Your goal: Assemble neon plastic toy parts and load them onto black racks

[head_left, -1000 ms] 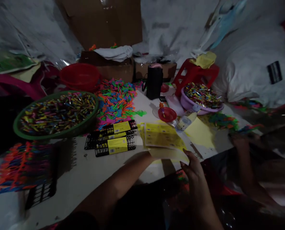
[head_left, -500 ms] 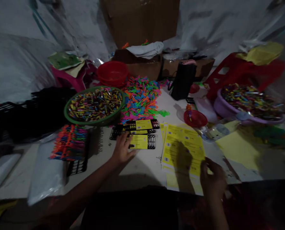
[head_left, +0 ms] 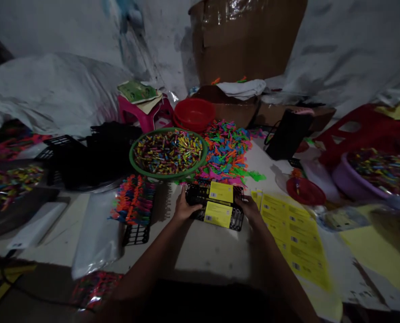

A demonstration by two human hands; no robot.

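Several black plastic racks [head_left: 236, 218] with yellow labels [head_left: 218, 214] lie together at the middle of the table. My left hand [head_left: 183, 207] grips their left end, its thumb over the near rack. At their right end my right hand [head_left: 250, 210] has its fingers closed on the racks' edge. To the right of that hand lie sheets of yellow labels [head_left: 296, 237]. Just behind the racks is a heap of colourful plastic pieces [head_left: 228, 150], beside a green basin [head_left: 169, 176] full of small wrapped items.
Orange and multicoloured pieces [head_left: 134, 199] sit on a black rack at the left, near clear plastic bags [head_left: 97, 233]. A red dish [head_left: 305, 192], a black case [head_left: 289, 134] and a purple basin [head_left: 351, 179] stand at the right. Black racks [head_left: 102, 152] are piled at the left.
My right hand has moved left from the yellow sheets to the racks and closed on them. The racks are now bunched between both hands. The view has turned left.
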